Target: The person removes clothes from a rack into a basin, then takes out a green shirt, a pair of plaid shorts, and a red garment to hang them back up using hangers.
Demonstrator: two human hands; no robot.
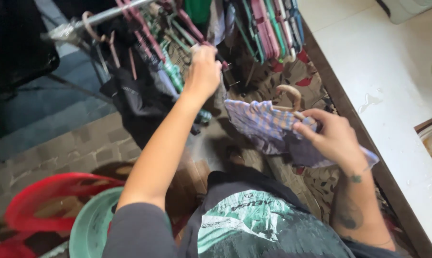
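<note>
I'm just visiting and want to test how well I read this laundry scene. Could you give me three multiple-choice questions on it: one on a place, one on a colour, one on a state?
1. Where is the left hand?
A. Up at the hangers on the rail
B. In the green basin
C. On the white counter

2. What colour is the basin's neighbour, the tub at lower left?
A. Yellow
B. Red
C. White

3. What is the right hand doing?
A. Hanging empty
B. Resting flat on the counter
C. Gripping a checked cloth on a wooden hanger

Answers:
1 A: the left hand reaches among the hangers.
2 B: the red tub sits beside the green basin.
3 C: the right hand clasps the checked cloth under the wooden hanger.
</note>
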